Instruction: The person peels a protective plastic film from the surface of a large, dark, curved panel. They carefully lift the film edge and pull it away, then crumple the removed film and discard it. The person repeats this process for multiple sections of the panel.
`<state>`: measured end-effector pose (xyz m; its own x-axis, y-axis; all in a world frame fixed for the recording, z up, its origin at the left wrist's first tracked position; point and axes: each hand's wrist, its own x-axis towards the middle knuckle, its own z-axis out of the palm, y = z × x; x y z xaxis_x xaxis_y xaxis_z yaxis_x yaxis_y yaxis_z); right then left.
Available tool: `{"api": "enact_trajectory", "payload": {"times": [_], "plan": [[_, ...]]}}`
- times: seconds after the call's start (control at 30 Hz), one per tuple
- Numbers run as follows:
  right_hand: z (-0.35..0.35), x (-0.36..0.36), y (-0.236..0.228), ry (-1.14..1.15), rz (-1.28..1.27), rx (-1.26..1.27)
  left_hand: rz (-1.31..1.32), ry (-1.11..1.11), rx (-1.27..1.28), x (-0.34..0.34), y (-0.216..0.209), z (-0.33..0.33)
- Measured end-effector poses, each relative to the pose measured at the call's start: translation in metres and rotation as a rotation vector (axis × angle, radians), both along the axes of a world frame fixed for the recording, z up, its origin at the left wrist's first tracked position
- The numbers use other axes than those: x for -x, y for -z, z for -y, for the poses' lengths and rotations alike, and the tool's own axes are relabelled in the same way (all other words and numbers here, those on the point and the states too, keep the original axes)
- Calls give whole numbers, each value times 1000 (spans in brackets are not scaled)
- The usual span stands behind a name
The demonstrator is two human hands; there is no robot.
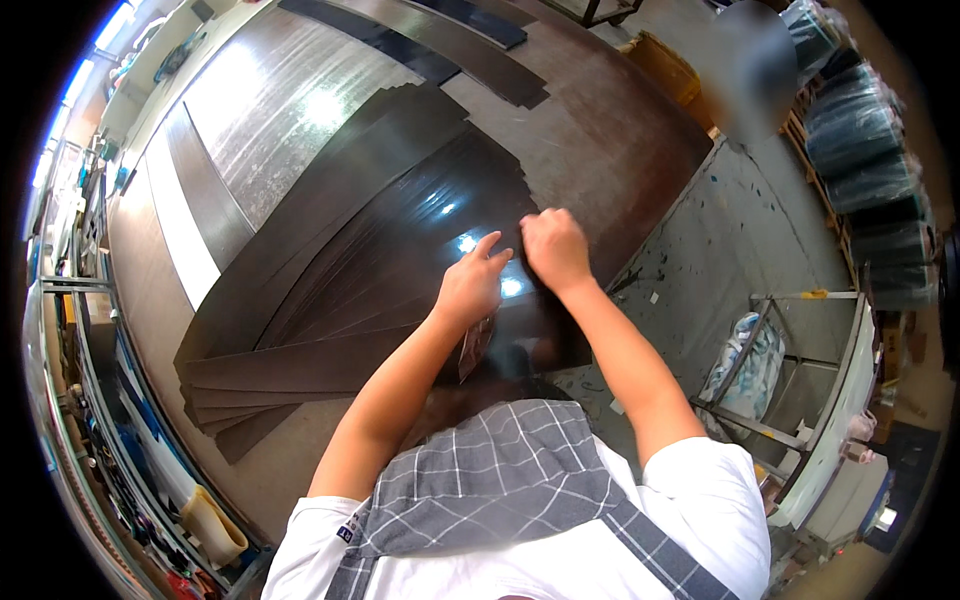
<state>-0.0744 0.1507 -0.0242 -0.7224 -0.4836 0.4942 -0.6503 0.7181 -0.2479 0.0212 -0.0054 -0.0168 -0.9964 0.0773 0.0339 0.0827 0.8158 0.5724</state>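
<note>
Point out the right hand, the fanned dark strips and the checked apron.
Right hand [557, 248], head view: back of the hand.
Fanned dark strips [375, 235], head view: upper surface.
Checked apron [500, 455], head view: its front.

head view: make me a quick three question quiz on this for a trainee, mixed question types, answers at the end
1. How are the dark brown strips beneath the hands laid out?
a) rolled up
b) fanned out, overlapping
c) standing on edge in a row

2. True or false: the left hand and the right hand are both ungloved.

3. Fill in the colour: the right sleeve is ____.

Key: 1 b; 2 true; 3 white.
</note>
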Motion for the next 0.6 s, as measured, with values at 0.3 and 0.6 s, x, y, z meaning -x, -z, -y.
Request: {"api": "enact_trajectory", "payload": {"times": [0.3,0.6], "plan": [[-6,5,-8,60,42,119,-54,32,38,1,9,3],[-12,8,-2,0,755,564,-74,119,-383,-1,4,7]]}}
